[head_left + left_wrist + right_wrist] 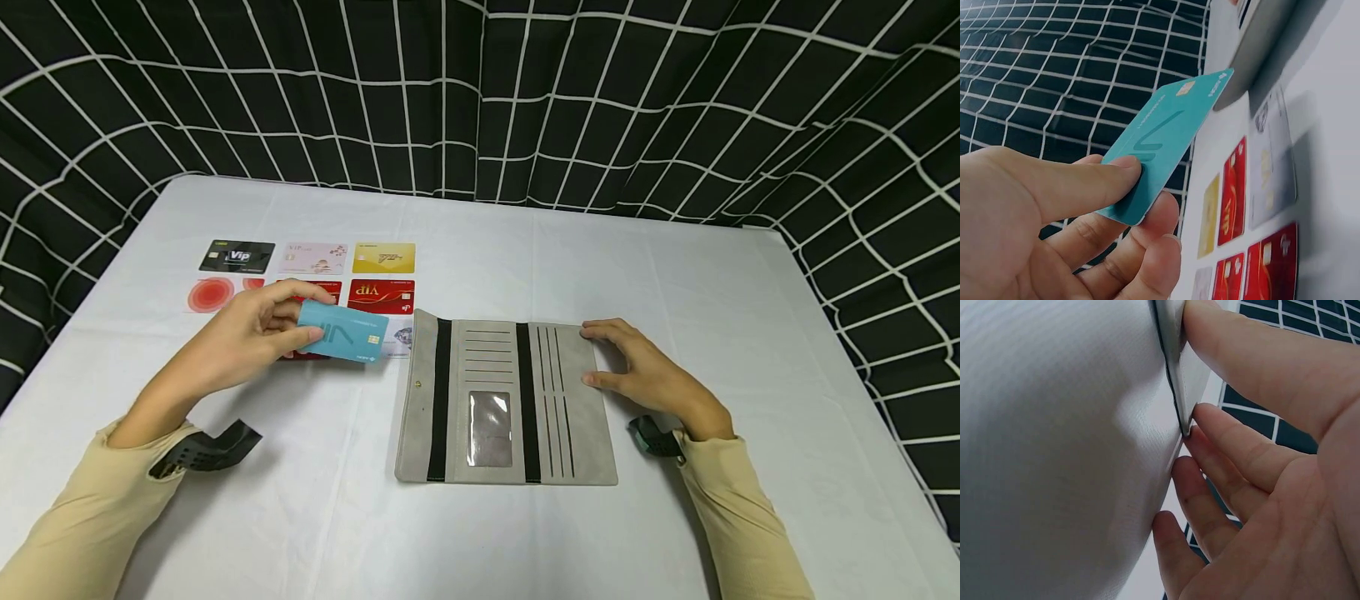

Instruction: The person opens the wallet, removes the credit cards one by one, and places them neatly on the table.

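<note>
Between thumb and fingers, my left hand (247,342) pinches a teal card (348,332), raised above the table and left of the wallet. The left wrist view shows the thumb across the face of the teal card (1160,134), chip end pointing away. A grey wallet (427,400) lies unfolded, with card slots, a clear window and two black strips. My right hand (645,371) rests its thumb and fingertips at the wallet's right edge. Up close in the right wrist view, the fingertips of the right hand (1254,481) touch by the wallet's edge (1175,381).
Laid out in rows on the white table (697,283) are several cards: a black one (251,254), a pink one (311,257), a gold one (385,258) and a red one (381,297) among them. My left hand partly covers the lower ones. Behind hangs a black gridded cloth (480,100).
</note>
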The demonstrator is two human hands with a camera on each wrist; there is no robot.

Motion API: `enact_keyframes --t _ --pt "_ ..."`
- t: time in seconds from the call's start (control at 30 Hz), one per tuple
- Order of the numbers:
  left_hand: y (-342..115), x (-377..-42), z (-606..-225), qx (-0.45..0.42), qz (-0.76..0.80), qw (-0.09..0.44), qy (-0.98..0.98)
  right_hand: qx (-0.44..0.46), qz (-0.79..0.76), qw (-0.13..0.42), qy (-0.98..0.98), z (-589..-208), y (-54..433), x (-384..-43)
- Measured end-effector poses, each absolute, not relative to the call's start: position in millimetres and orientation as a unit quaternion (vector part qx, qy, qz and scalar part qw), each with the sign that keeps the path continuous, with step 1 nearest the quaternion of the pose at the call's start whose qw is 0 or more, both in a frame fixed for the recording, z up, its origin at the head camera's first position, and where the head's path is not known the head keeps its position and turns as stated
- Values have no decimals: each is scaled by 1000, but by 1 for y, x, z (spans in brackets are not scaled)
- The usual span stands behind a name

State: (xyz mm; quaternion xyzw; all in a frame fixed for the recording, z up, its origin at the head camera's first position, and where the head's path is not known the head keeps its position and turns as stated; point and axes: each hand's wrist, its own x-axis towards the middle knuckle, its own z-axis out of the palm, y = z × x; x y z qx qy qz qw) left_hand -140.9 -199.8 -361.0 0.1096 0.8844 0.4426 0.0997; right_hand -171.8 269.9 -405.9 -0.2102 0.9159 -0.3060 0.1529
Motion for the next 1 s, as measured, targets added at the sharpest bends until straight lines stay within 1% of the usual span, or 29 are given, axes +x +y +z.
enact_keyframes --t 0.37,0.57,1.0 --pt "-235 -137 -368 101 438 66 891 -208 -307 153 916 -405 269 -172" --pt "-255 -134 -371 65 423 48 902 -210 -310 149 915 -407 270 -172" --pt "-293 -129 -377 -8 398 47 916 -213 -314 143 914 -409 270 -173"
